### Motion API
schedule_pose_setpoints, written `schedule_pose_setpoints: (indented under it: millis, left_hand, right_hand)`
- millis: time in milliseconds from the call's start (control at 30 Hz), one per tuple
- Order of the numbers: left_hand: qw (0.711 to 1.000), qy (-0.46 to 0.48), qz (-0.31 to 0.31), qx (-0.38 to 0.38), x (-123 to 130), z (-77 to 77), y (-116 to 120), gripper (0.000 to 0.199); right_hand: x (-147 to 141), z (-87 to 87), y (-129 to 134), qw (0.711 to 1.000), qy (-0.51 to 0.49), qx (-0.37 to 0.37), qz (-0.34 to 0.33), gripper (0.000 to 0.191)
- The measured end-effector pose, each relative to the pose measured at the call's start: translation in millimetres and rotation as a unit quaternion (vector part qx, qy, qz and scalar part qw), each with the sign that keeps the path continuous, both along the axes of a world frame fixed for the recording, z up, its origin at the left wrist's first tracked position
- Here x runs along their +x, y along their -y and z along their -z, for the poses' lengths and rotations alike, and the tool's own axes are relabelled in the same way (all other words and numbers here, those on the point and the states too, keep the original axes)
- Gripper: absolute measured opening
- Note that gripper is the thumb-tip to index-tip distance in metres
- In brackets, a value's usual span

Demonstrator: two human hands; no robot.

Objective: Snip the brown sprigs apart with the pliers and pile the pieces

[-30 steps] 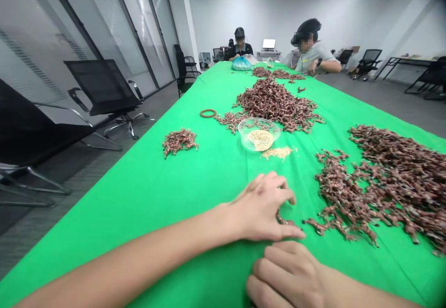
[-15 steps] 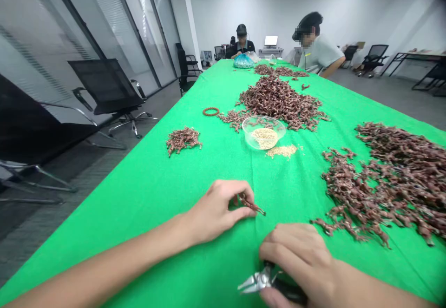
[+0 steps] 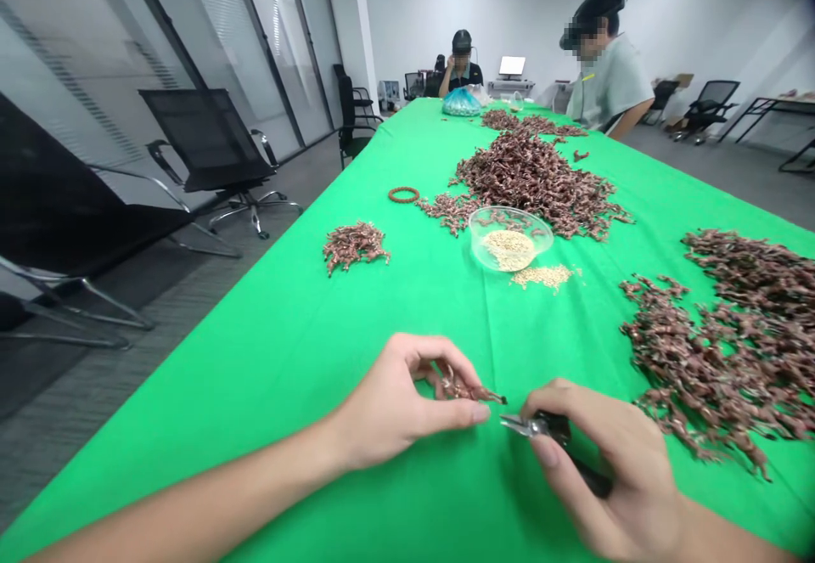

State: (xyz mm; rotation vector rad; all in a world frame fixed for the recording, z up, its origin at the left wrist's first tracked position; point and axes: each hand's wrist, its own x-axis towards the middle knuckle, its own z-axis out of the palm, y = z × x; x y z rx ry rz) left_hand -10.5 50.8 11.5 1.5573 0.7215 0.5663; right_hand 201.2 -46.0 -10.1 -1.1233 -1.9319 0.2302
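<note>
My left hand pinches a small reddish-brown branched piece between thumb and fingers, just above the green cloth. In my right hand are black-handled pliers, their steel jaws pointing left, very close to the tip of the piece. I cannot tell whether the jaws touch it. To the right of my hands lies a large heap of similar reddish-brown pieces.
The long table has a green cloth. On it are more heaps, a glass bowl of pale seeds, a bead ring and a blue bag. A co-worker sits at the right, another at the far end; black chairs stand left.
My left hand has picked up the small piece and raised it. The pliers have appeared in my right hand, and their jaws have moved up close to the piece.
</note>
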Motion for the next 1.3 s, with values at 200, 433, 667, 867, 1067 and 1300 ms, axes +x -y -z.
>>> schedule_pose_setpoints:
  millis: [200, 433, 667, 867, 1067, 1300]
  left_hand:
    - [0.999, 0.051, 0.004, -0.011, 1, 4.3, 4, 0.013]
    - [0.97, 0.108, -0.002, -0.219, 4, 6.7, 13, 0.032]
    - [0.941, 0.175, -0.019, -0.29, 2, 3.4, 12, 0.047]
    - [0.943, 0.148, -0.074, -0.288, 3, 2.9, 12, 0.03]
    - [0.956, 0.133, -0.031, -0.26, 4, 3.2, 15, 0.017]
    - [0.997, 0.032, -0.062, 0.022, -1, -3.5, 5, 0.007]
  right_hand:
    - [1, 1.1, 0, 1.0, 0.016, -0.011, 0.02, 0.01]
    - [-2, 4.7, 0, 0.999, 0.05, -0.007, 0.004, 0.015]
    - [-3, 6.6, -1, 0.997, 0.05, -0.042, 0.033, 0.008]
    - [-3, 5.7, 0, 0.997, 0.062, -0.034, 0.028, 0.01]
    - [-4, 7.4, 0, 0.995, 0.083, -0.053, 0.017, 0.009]
    - [-1, 4.8, -3, 0.992, 0.013, -0.1, 0.071, 0.007]
